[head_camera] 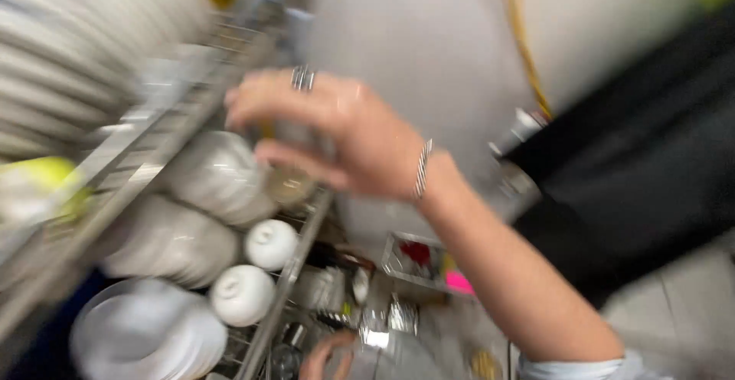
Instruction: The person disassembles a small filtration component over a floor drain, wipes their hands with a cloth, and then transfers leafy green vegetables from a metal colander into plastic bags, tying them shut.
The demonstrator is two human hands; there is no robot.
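Note:
The picture is blurred by motion. My right hand (337, 139), with a ring and a bracelet, reaches up to a metal wire dish rack (153, 139). Its fingers are wrapped around what looks like a clear glass (291, 181) at the rack's edge, next to a stack of white bowls (214, 173). Only part of my left hand (328, 357) shows at the bottom edge, close to some shiny metal or glass items (379, 326). Whether it holds anything is hidden.
The rack holds rows of white plates (69, 51) at the upper left, two white cups (269, 244) and a pile of white plates (142, 334) lower down. A grey wall is behind it. A dark surface (651, 166) fills the right. A small metal tray (417, 261) sits below.

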